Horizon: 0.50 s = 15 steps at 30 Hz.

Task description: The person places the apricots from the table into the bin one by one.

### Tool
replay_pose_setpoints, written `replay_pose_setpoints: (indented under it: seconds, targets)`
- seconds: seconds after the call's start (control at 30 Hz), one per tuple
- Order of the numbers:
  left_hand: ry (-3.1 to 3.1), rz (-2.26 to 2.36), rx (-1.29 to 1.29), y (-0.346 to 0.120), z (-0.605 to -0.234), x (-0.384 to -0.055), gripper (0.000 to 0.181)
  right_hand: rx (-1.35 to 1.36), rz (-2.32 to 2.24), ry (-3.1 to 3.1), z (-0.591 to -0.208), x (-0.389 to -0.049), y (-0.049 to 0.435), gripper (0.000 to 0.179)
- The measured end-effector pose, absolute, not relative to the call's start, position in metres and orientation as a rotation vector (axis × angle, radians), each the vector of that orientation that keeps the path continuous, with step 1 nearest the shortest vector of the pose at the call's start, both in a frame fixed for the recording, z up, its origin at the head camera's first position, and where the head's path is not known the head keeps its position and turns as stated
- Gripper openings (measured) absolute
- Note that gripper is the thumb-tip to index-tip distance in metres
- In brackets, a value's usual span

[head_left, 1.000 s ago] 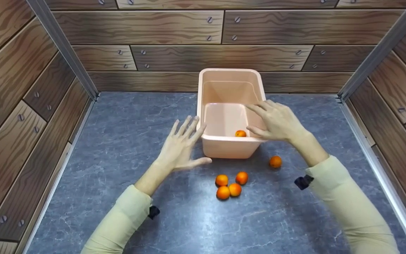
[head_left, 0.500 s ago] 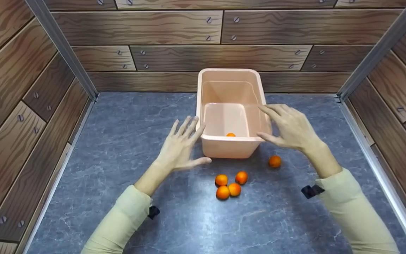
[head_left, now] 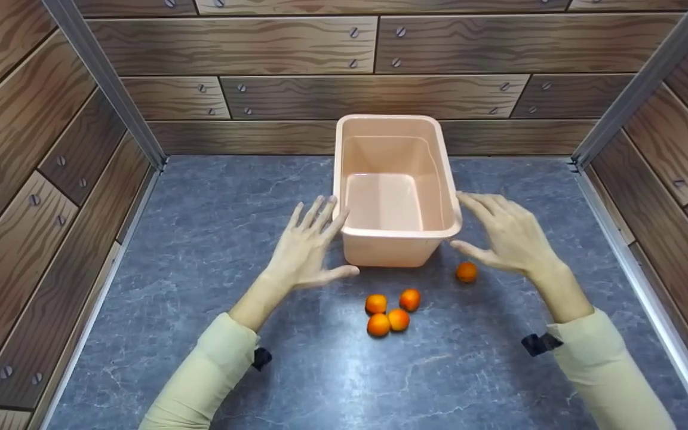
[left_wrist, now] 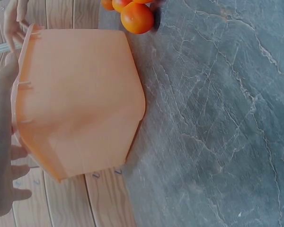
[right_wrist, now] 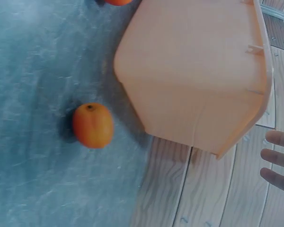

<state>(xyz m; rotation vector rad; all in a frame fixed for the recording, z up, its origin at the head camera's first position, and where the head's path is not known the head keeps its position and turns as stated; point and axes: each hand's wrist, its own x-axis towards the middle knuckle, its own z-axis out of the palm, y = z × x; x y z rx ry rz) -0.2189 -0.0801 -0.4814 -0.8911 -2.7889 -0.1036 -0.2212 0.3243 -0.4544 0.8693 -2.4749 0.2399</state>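
A peach-coloured plastic bin (head_left: 389, 251) stands on the grey marbled tabletop. My left hand (head_left: 305, 251) is at its left rim, fingers spread and straight, the fingertips overlapping the rim; whether they touch it I cannot tell. Just off the right rim, my right hand (head_left: 511, 233) hovers with loosely extended fingers and holds nothing. A single small orange fruit (head_left: 466, 272) lies below the right thumb; the right wrist view shows this smooth fruit (right_wrist: 93, 125) with a dark stem spot. Several similar orange fruits (head_left: 399, 320) lie grouped in front of the bin. The bin's floor behind its front wall is hidden.
Wood-patterned panels (head_left: 296, 95) enclose the back and both sides. Metal rails (head_left: 648, 286) run along the table's side edges. A dark strap piece (head_left: 541, 344) hangs at the right cuff, and another dark piece (head_left: 261, 359) at the left.
My right hand has drawn back from over the bin, to the right and toward me. The fruit inside rolled left and out of sight behind the front wall. My left hand stays put.
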Motion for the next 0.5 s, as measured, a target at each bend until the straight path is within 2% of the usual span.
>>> replay_pose_setpoints:
  seconds: [0.5]
  targets:
    - [-2.796, -0.104, -0.893, -0.079, -0.481, -0.219, 0.114, 0.821, 0.181, -2.539, -0.507, -0.211, 0.354, 0.087]
